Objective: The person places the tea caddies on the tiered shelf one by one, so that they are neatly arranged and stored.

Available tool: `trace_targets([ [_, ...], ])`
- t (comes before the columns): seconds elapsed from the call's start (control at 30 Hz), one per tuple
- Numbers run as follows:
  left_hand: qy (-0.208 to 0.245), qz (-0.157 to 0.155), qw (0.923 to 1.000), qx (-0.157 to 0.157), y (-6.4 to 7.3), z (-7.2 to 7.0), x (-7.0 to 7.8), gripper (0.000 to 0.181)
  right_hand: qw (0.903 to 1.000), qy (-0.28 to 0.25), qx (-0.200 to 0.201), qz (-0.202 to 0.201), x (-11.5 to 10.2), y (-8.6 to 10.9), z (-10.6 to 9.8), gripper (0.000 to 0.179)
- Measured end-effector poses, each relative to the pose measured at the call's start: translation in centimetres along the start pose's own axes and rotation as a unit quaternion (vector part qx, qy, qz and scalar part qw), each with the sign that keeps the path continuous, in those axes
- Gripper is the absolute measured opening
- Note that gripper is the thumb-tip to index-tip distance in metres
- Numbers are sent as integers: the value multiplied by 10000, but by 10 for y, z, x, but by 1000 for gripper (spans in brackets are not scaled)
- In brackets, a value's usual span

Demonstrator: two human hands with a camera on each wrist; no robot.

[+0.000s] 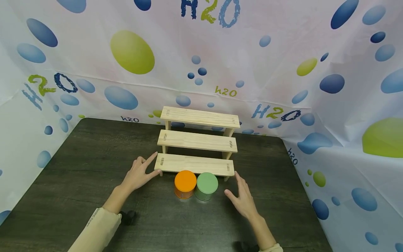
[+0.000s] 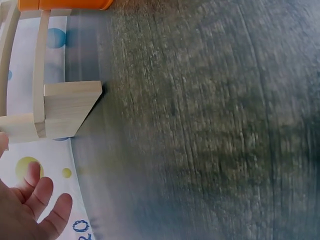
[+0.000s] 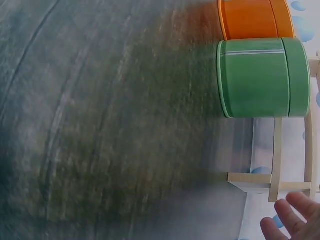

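Observation:
A pale wooden three-step rack (image 1: 196, 140) stands on the dark table, its lowest step toward me. Two round lidded tins, one orange (image 1: 185, 185) and one green (image 1: 206, 187), stand side by side before that step. My left hand (image 1: 138, 175) is at the rack's left end, thumb and forefinger spread by the lowest step; whether they touch it I cannot tell. My right hand (image 1: 244, 201) is right of the green tin, forefinger near the step's right end. Neither hand holds anything. Loosely bent fingers (image 2: 40, 195) show in the left wrist view.
The dark wood-grain table (image 1: 88, 157) reaches back to a white sheet (image 1: 176, 49) printed with blue and green spots. This sheet also hangs along the left and right sides.

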State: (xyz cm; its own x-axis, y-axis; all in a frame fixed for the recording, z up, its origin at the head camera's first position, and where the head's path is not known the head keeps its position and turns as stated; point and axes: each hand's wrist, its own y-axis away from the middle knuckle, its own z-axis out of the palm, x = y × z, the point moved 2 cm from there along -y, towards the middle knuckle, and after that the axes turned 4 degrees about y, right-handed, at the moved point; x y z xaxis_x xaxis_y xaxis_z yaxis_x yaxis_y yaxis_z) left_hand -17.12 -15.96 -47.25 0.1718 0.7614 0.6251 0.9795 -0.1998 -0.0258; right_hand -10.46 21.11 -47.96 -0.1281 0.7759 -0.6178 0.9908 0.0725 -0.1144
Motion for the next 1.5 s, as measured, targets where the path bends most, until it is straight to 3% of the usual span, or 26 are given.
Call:
trace_targets([
  [0.33, 343, -14, 9994, -52, -7, 8, -1, 70, 9963, -693, -214, -463, -1, 0, 13, 73],
  [0.57, 270, -27, 9996, -37, -10, 10, -3, 69, 9925, -1090, -331, -441, -4, 1, 21, 75],
  [0.87, 249, -135, 9996, -59, -13, 11, -9, 67, 9890, -1342, -498, -379, -8, 1, 30, 78],
  [1.17, 246, 66, 9996, -143, -14, 13, -11, 64, 9860, -1529, -484, -447, -11, 0, 36, 83],
  [1.5, 266, 11, 9995, -176, -15, 13, -11, 63, 9847, -1602, -431, -532, -14, -4, 40, 86],
])
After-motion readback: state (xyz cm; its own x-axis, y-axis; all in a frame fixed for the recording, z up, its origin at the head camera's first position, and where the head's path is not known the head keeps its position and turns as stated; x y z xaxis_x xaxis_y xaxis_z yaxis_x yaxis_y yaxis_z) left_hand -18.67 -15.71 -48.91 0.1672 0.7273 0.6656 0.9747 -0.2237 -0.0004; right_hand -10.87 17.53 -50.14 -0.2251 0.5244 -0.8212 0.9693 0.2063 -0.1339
